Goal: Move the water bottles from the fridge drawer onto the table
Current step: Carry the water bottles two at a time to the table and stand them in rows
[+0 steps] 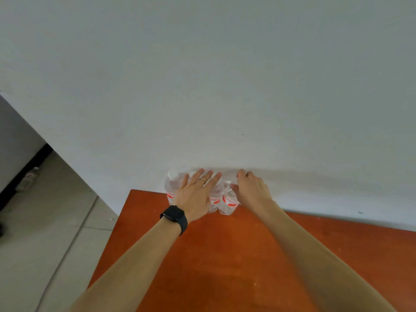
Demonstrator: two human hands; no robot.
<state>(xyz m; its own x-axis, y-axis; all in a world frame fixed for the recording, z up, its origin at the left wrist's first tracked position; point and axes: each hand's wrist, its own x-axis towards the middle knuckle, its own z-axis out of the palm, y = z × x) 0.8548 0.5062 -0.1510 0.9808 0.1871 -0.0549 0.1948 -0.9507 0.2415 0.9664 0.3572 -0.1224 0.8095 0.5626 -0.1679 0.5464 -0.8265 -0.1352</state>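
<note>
Left hand (195,195), right hand (253,191) on bottles (227,202)

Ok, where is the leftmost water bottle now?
In the head view, the leftmost water bottle stands upright at the far left corner of the table, by the white wall, just left of the left hand.

My left hand (194,194) wears a thin, plain metal ring (203,179), pale gold in tone, on one of its middle fingers; blur keeps me from telling which. Round my left wrist sits a black smartwatch (174,216) with a rounded-rectangular case, a dark screen and a matte black strap that looks rubbery. My right hand (254,192) is bare. Both my forearms are bare too, from the wrists down to the bottom edge of the view.
</note>
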